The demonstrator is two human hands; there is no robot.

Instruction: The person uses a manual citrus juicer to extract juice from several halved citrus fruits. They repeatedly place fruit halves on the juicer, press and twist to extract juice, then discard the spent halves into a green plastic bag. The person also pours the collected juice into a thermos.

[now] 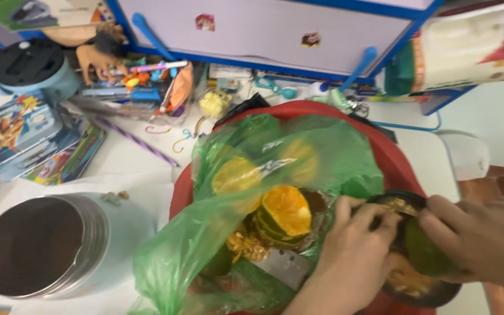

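Cluttered white desk [147,169] fills my view, toys and boxes up at eleven o'clock, a steel tin [36,245] at eight. At four o'clock my right hand [473,239] clamps a green pumpkin piece [430,256] over the dark bowl [427,291], steadying it while my left hand [351,251], fingers curled, digs at its seeds. More wedges sit in the green bag [234,192] on the red tray [401,160].
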